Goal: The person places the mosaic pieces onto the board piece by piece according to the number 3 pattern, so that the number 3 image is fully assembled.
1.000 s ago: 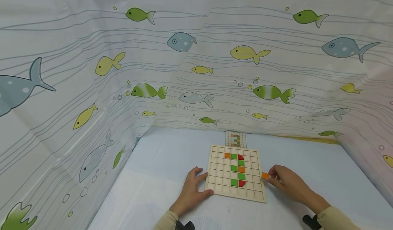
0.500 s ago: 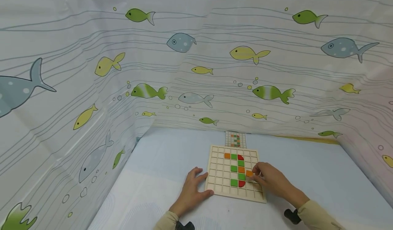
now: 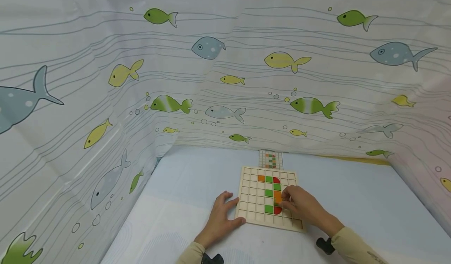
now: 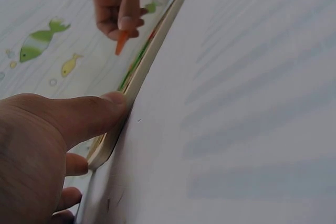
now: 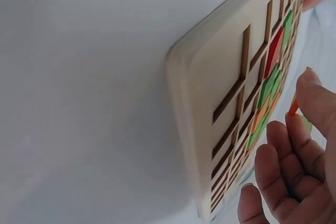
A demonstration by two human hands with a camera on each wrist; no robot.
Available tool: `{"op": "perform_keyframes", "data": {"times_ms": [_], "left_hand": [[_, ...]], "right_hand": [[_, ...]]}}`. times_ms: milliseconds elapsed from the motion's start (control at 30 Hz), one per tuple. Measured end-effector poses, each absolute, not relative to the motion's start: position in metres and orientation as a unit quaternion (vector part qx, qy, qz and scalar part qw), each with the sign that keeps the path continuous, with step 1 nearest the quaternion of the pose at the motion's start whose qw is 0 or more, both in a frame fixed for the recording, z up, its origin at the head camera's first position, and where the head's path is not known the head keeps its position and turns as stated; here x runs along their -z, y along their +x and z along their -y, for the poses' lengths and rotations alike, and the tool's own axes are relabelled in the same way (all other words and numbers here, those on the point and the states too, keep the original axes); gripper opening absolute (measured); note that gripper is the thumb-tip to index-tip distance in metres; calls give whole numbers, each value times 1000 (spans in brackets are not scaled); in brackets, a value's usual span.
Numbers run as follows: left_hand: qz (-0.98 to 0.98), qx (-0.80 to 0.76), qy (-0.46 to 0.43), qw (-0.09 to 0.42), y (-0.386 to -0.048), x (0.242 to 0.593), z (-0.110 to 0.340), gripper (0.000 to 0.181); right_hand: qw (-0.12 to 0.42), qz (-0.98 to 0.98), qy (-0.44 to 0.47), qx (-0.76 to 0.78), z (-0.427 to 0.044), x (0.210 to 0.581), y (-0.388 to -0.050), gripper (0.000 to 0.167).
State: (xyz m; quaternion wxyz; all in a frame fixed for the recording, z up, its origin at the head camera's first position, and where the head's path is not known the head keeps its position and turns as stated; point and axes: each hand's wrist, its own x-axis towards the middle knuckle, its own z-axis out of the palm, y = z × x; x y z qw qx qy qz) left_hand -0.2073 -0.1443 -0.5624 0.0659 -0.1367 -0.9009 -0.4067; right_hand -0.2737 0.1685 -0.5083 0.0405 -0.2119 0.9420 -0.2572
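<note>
A wooden grid board [image 3: 253, 213] lies on the table, with green, orange and red tiles in several of its cells. Between thumb and fingertip my right hand [image 3: 304, 205] pinches an orange square tile [image 4: 121, 43]. In the left wrist view this tile is tilted and above the board's surface; in the head view it covers part of the column of tiles. My left hand [image 3: 220, 215] rests at the board's near left corner, thumb and fingers touching its edges. A red rounded tile [image 3: 277, 210] shows just below the right fingertips.
Behind the board lies a small pattern card [image 3: 270, 160] printed with a coloured grid. A fish-print sheet [image 3: 246, 99] hangs round the back and sides of the pale table [image 3: 197, 170].
My right hand has brought the orange tile leftward from beside the board to over the coloured column. The left hand and the board have stayed put.
</note>
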Motion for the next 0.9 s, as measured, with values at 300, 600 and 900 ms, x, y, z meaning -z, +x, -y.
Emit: {"op": "perform_keyframes", "data": {"times_ms": [300, 600, 900], "left_hand": [[901, 406, -138, 69, -208, 563, 144, 69], [901, 405, -140, 71, -209, 565, 144, 70], [903, 401, -135, 70, -209, 567, 144, 71]], "right_hand": [[44, -938, -230, 254, -151, 514, -273, 24], [41, -934, -245, 255, -134, 518, -267, 20], [41, -933, -243, 264, -127, 523, -265, 21]]}}
